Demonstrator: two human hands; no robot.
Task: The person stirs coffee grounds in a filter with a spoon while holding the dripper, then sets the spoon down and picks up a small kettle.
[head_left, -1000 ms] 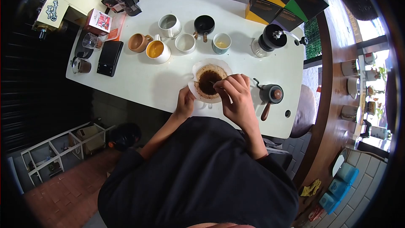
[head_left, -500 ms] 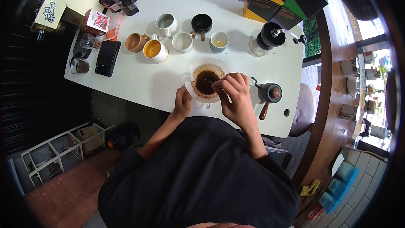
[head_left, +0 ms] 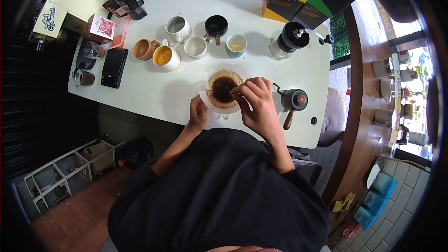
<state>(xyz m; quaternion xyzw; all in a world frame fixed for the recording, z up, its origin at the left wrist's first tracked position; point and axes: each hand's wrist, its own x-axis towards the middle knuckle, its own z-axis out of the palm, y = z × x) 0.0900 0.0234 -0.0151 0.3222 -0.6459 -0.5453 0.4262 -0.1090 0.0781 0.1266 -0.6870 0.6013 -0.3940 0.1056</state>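
Observation:
In the head view, a coffee dripper point(head_left: 238, 71) lined with a pale paper filter stands at the near side of the white table. Wet, dark coffee grounds point(head_left: 223, 87) fill its middle, and brown residue coats the paper. My left hand point(head_left: 198, 115) is closed at the dripper's left edge, its fingertips against the side. Over the right part of the filter, my right hand point(head_left: 258, 107) is pinched, fingertips down at the coffee. Whatever it holds is hidden by the fingers. Below the dripper, part of a clear vessel point(head_left: 215, 120) shows.
Behind the dripper stand several cups, among them an orange-lined mug point(head_left: 166, 58) and a pale blue cup point(head_left: 236, 45). To the right are a hand grinder point(head_left: 293, 37) and a small dark kettle-like pot point(head_left: 294, 99) with a wooden handle. A black scale point(head_left: 114, 68) lies left.
The whole view has shifted slightly, so the table things appear a little further left. Both hands stay at the dripper, the right one still pinched over the coffee.

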